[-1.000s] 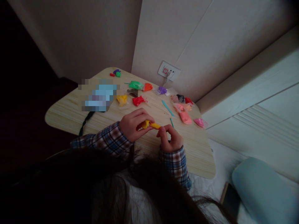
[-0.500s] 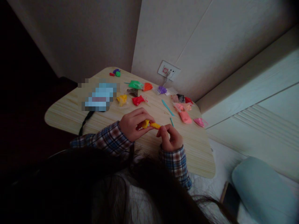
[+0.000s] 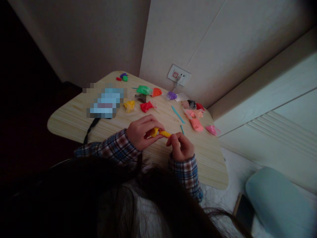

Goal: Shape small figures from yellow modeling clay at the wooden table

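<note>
Over the table [image 3: 69,122], my left hand [image 3: 143,132] is curled around a lump of yellow modelling clay [image 3: 154,132]. My right hand [image 3: 182,146] pinches the end of a long, bumpy yellow clay piece [image 3: 165,134] between thumb and fingers. This piece spans the gap between both hands, and its left end lies by my left fingertips; whether they touch it is unclear. Something small and reddish shows at that end. A thin teal stick [image 3: 182,129] and a blue clay knife [image 3: 177,114] lie just beyond my right hand.
Bags of clay lie across the table: yellow [image 3: 129,106], red [image 3: 146,106], green [image 3: 144,90], purple [image 3: 171,95], coral [image 3: 196,124] and pink [image 3: 211,130]. Small clay shapes [image 3: 125,78] sit at the far left corner. A blurred-out device [image 3: 107,102] with a black strap is at left.
The bumpy yellow piece has turned slightly and shifted a little to the right with my right fingers. My left hand stays almost still.
</note>
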`<action>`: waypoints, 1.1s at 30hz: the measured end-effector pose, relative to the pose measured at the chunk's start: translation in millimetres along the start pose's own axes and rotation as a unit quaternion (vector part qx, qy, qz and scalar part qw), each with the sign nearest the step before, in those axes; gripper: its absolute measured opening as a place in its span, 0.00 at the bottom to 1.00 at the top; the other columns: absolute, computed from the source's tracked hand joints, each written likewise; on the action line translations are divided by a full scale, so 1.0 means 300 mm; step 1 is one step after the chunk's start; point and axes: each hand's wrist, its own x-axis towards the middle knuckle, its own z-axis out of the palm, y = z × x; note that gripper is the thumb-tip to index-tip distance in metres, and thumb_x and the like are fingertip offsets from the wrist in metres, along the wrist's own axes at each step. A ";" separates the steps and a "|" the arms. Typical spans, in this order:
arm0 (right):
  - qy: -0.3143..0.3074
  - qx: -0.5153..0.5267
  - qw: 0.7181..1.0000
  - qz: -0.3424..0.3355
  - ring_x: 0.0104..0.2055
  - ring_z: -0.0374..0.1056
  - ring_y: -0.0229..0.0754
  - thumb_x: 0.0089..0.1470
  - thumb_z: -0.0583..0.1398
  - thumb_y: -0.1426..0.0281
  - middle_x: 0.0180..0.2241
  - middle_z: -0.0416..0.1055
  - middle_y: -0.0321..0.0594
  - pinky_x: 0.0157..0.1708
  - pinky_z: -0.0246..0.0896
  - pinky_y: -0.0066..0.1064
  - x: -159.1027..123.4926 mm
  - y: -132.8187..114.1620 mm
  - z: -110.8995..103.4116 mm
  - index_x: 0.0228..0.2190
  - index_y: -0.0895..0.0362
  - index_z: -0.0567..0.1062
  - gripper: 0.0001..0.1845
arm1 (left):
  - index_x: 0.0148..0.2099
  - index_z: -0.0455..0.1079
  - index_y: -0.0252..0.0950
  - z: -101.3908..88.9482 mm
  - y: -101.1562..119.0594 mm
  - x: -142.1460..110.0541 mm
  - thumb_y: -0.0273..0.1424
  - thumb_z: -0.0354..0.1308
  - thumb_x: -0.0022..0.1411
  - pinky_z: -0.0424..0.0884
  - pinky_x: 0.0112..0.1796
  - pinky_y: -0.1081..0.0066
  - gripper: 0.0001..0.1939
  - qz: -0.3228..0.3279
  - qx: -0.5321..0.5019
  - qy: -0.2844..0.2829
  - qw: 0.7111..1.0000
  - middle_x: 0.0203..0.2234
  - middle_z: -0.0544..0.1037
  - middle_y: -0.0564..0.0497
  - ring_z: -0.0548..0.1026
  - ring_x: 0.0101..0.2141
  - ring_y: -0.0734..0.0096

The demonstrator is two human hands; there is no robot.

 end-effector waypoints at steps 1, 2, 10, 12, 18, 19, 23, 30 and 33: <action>-0.001 -0.002 1.000 0.000 0.20 0.60 0.33 0.55 0.53 0.67 0.15 0.63 0.31 0.24 0.56 0.26 0.000 0.000 0.000 0.17 0.56 0.66 0.17 | 0.37 0.71 0.32 0.000 0.000 0.000 0.32 0.58 0.58 0.65 0.26 0.80 0.08 -0.001 -0.001 0.001 1.000 0.29 0.72 0.51 0.66 0.22 0.82; -0.001 -0.004 1.000 -0.001 0.19 0.60 0.33 0.55 0.53 0.67 0.15 0.63 0.31 0.24 0.56 0.26 0.000 -0.001 -0.001 0.17 0.56 0.66 0.17 | 0.37 0.71 0.32 0.001 0.000 -0.001 0.32 0.58 0.58 0.65 0.26 0.80 0.08 -0.002 -0.001 0.002 1.000 0.29 0.72 0.51 0.66 0.22 0.82; 0.015 -0.003 1.000 0.007 0.19 0.60 0.33 0.55 0.53 0.66 0.15 0.63 0.31 0.24 0.55 0.27 -0.001 -0.007 -0.002 0.17 0.55 0.66 0.17 | 0.37 0.71 0.33 0.003 -0.002 -0.003 0.32 0.59 0.57 0.66 0.28 0.80 0.07 -0.003 0.002 0.001 1.000 0.30 0.73 0.51 0.67 0.23 0.81; 0.016 -0.007 1.000 0.005 0.19 0.60 0.33 0.54 0.54 0.66 0.15 0.64 0.31 0.24 0.55 0.26 -0.001 -0.006 -0.001 0.17 0.55 0.66 0.16 | 0.37 0.71 0.33 0.003 -0.003 -0.003 0.32 0.58 0.58 0.67 0.28 0.80 0.07 -0.001 0.003 0.000 1.000 0.30 0.73 0.51 0.67 0.24 0.81; 0.015 0.002 1.000 0.009 0.19 0.60 0.33 0.56 0.52 0.65 0.15 0.62 0.31 0.23 0.55 0.27 0.000 -0.004 0.000 0.16 0.55 0.66 0.18 | 0.36 0.71 0.33 0.000 -0.003 -0.003 0.33 0.59 0.58 0.67 0.28 0.79 0.08 0.001 0.005 0.007 1.000 0.30 0.72 0.51 0.67 0.24 0.81; 0.015 0.004 1.000 0.009 0.19 0.60 0.33 0.56 0.52 0.65 0.15 0.63 0.31 0.23 0.55 0.27 -0.001 -0.004 0.000 0.16 0.55 0.66 0.18 | 0.36 0.71 0.34 -0.001 -0.002 -0.002 0.33 0.59 0.58 0.68 0.29 0.79 0.07 0.002 0.005 0.009 1.000 0.30 0.72 0.51 0.68 0.24 0.81; 0.012 0.003 1.000 0.010 0.19 0.60 0.33 0.55 0.53 0.65 0.15 0.63 0.31 0.24 0.56 0.27 -0.003 -0.003 0.001 0.17 0.56 0.66 0.17 | 0.36 0.71 0.33 -0.002 0.002 0.000 0.32 0.59 0.57 0.68 0.29 0.80 0.07 0.006 0.002 0.014 1.000 0.30 0.71 0.51 0.69 0.25 0.80; 0.079 -0.034 0.989 -0.117 0.31 0.65 0.40 0.52 0.57 0.70 0.26 0.67 0.37 0.34 0.64 0.35 0.004 -0.001 -0.001 0.26 0.55 0.68 0.04 | 0.36 0.71 0.34 0.003 -0.005 -0.004 0.33 0.59 0.58 0.69 0.30 0.79 0.07 -0.011 -0.004 -0.002 1.000 0.31 0.71 0.51 0.68 0.25 0.80; 0.078 -0.080 0.980 -0.163 0.37 0.66 0.42 0.52 0.57 0.72 0.32 0.68 0.40 0.39 0.65 0.40 0.012 -0.008 -0.006 0.28 0.54 0.70 0.02 | 0.37 0.71 0.34 0.008 -0.010 -0.008 0.33 0.58 0.58 0.68 0.28 0.79 0.08 -0.020 -0.008 -0.016 1.000 0.32 0.71 0.50 0.68 0.25 0.80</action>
